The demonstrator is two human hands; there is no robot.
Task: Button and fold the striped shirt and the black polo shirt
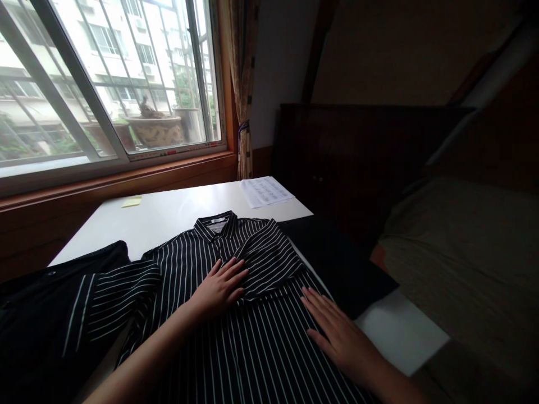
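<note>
A black shirt (252, 342) with white stripes lies front side up, its collar pointing away from me. One sleeve is folded inward across the chest; the other sticks out to the left over dark clothing (37, 297). My left hand (221, 286) rests flat on the chest beside the folded sleeve, fingers spread. Along the shirt's right edge lies my right hand (332, 331), palm down with fingers stretched out and the thumb apart. Neither hand grips the fabric.
The white table (168, 210) carries a yellow sticky note (132, 201) and printed papers (266, 191) near its far edge. Dark cloth (337, 264) lies right of the shirt. A barred window (147, 73) is at the upper left, and a bed (471, 247) stands to the right.
</note>
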